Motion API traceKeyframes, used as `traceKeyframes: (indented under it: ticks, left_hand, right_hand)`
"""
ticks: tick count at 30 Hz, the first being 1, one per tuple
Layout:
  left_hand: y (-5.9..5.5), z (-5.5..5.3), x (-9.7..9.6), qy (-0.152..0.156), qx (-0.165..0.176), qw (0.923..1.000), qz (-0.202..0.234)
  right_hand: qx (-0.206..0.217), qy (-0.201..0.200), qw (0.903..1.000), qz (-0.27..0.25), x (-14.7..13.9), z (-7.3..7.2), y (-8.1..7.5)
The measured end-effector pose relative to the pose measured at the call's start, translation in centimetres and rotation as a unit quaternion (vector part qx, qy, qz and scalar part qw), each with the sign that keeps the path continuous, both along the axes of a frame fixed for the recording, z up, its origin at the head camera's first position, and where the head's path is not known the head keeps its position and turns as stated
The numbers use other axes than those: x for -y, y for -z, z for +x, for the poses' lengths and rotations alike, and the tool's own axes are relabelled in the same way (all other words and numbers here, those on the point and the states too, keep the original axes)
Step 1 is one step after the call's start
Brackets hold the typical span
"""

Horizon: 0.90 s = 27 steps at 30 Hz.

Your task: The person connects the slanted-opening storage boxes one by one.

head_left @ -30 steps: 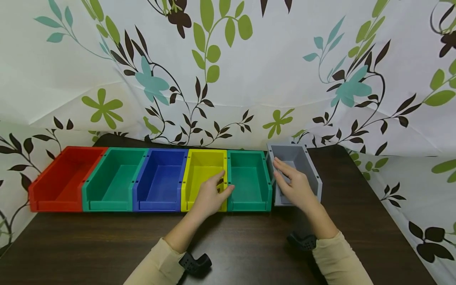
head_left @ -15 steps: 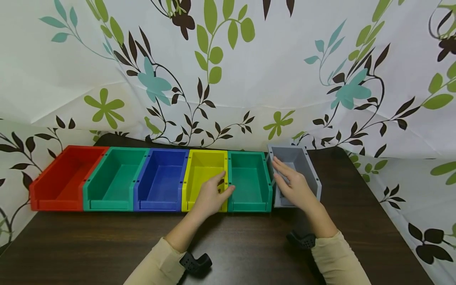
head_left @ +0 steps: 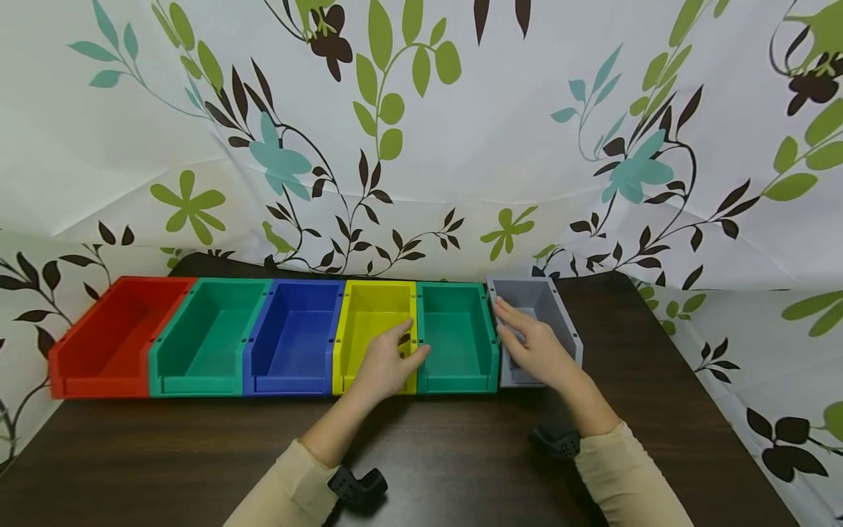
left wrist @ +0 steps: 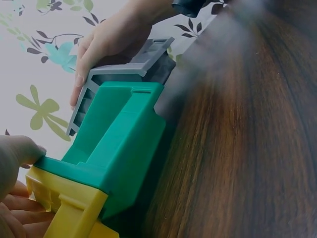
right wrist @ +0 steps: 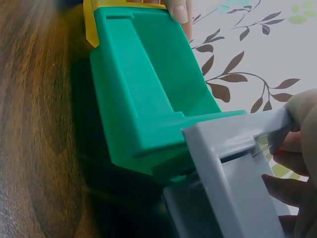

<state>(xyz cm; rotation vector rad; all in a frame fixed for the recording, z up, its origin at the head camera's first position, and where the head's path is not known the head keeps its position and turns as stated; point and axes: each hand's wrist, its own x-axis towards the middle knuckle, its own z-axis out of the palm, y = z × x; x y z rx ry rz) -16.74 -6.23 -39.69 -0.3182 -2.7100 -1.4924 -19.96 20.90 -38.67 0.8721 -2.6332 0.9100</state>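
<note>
In the head view, my left hand point(head_left: 384, 364) grips the side walls where the yellow bin point(head_left: 358, 322) and a green bin point(head_left: 457, 333) meet. Its fingers reach into the yellow bin and the thumb lies over the green one, as the left wrist view also shows. My right hand point(head_left: 536, 351) holds the left wall of the grey bin point(head_left: 568, 340) between thumb and fingers; the right wrist view shows fingers point(right wrist: 287, 191) inside that bin. The grey bin stands at the row's right end, close beside the green bin, its rim almost at the green rim.
Left of the yellow bin stand a blue bin point(head_left: 293, 337), another green bin point(head_left: 211, 340) and a red bin point(head_left: 125, 344), side by side. All stand on a dark wooden table point(head_left: 448, 461). Behind it hangs a leaf-patterned cloth point(head_left: 500, 132).
The grey bin and my right hand have shifted a little left, narrowing the gap to the green bin. My left hand keeps its place on the walls. The head view has tilted slightly.
</note>
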Motion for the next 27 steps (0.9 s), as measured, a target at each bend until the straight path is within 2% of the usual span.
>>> traceKeyframes:
  ticks: [7,18,21,24,27]
  left_hand:
    - [-0.2,0.0,0.1,0.001,0.003,1.0,-0.008]
    - [-0.6,0.1,0.2,-0.001,0.008,0.9998,-0.016]
    - [-0.7,0.1,0.4,0.001,0.005,0.9993,-0.036]
    - [-1.1,0.1,0.8,0.004,-0.003,0.9972,-0.074]
    - [-1.5,0.2,1.8,-0.01,-0.036,0.9914,-0.125]
  right_hand:
    - [0.031,0.003,0.9994,0.014,0.1,0.2,-0.1]
    - [0.028,0.012,0.9989,0.036,0.6,0.4,1.1]
    - [0.043,0.022,0.9979,0.044,0.8,0.6,0.9]
    - [0.076,0.045,0.9944,0.057,1.0,0.9,0.5]
    - [0.105,0.072,0.9892,0.072,1.3,1.3,0.1]
